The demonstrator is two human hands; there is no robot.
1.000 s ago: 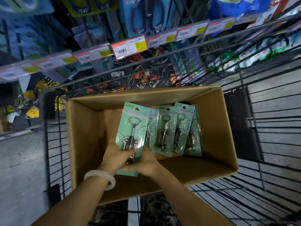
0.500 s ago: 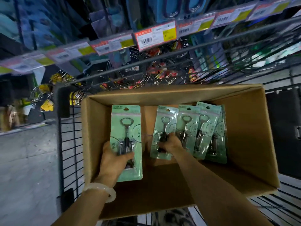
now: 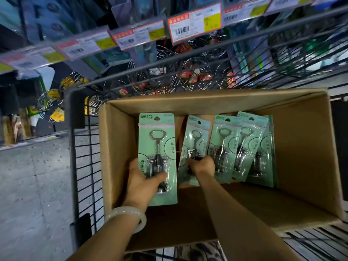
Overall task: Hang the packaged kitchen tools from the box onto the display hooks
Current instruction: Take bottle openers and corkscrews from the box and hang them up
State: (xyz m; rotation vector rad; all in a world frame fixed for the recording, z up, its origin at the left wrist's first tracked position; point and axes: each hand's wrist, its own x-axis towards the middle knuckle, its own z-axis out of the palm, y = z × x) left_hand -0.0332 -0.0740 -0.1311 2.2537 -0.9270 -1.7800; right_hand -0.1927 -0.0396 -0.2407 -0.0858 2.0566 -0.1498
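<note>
Head cam, looking down into an open brown cardboard box [image 3: 305,147] sitting in a black wire shopping cart [image 3: 82,147].

Left hand [image 3: 143,181], w/ a pale translucent bangle [image 3: 130,217] on the wrist, grips a mint-green carded blister pack holding a metal winged corkscrew [image 3: 158,147]. Thumb lies across the front of the pack near its lower half; the other fingers are behind the card, out of sight. Pack is upright, hang-hole end pointing away from the person, raised over the left part of the box.

Right hand [image 3: 202,164] reaches into the box and its curled fingers close on the lower part of a second green corkscrew pack [image 3: 194,140], the leftmost in a row. That pack tilts slightly left & leans w/ the others.

Row of more green corkscrew packs [image 3: 244,146] stands just right of it, overlapping one another like fanned cards, leaning toward the box's right side. Exact count hard to tell, at least 3.

Beyond the cart's far rim: a strip of red, white and yellow shelf price tags [image 3: 194,23], w/ blurred blue packaged goods [image 3: 47,17] hanging above and round silver wire racks w/ red labels [image 3: 190,72] below. Grey concrete floor [image 3: 32,185] at left.
</note>
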